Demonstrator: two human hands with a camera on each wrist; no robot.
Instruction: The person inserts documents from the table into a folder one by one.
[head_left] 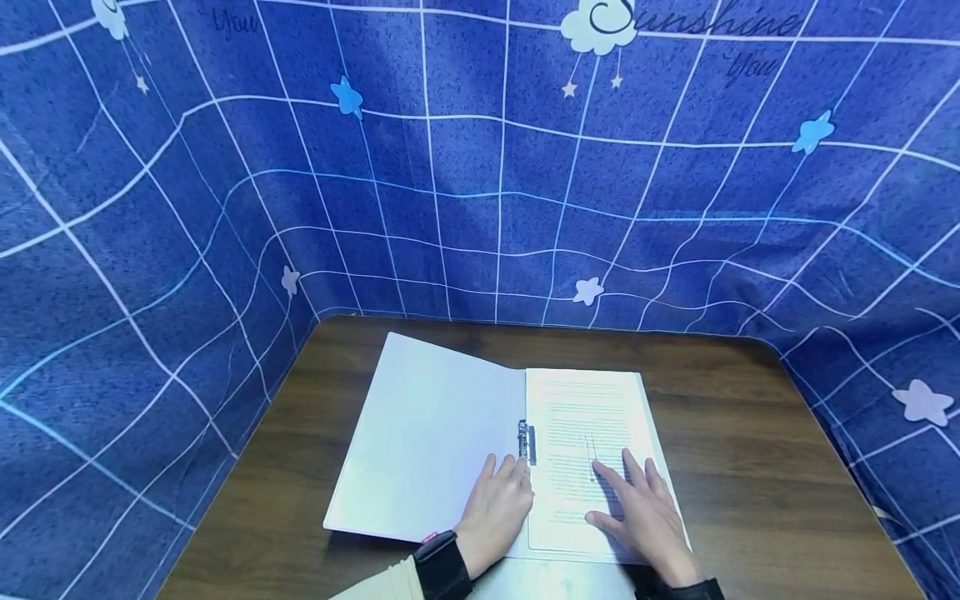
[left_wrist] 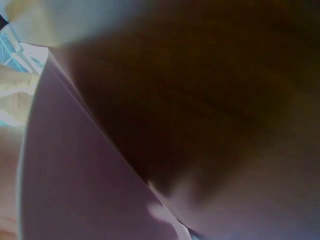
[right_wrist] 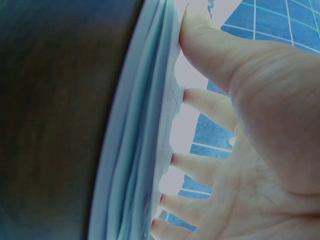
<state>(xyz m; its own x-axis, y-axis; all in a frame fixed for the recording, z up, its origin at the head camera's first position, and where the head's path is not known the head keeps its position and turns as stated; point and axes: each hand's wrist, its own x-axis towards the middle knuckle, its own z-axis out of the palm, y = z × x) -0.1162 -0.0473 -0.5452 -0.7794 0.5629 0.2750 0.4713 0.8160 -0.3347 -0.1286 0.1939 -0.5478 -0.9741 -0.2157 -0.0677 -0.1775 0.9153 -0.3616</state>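
A white clip folder (head_left: 427, 442) lies opened out on the table, its cover to the left. In its right half is a stack of printed paper (head_left: 588, 417), beside a metal clip (head_left: 527, 442) at the spine. My left hand (head_left: 497, 508) rests on the folder near the spine, below the clip, with its fingers extended. My right hand (head_left: 645, 512) is spread over the printed page. In the right wrist view, the fingertips (right_wrist: 186, 96) touch the top sheet, and the layered page edges (right_wrist: 135, 125) show beside them. The left wrist view is dark and mostly shows the folder's underside (left_wrist: 85, 160).
The brown wooden table (head_left: 750, 467) extends around the folder. A blue curtain (head_left: 465, 183) with white grid lines and stars hangs behind the table and along its sides. A pale flat surface (head_left: 555, 579) shows at the front edge, below the folder.
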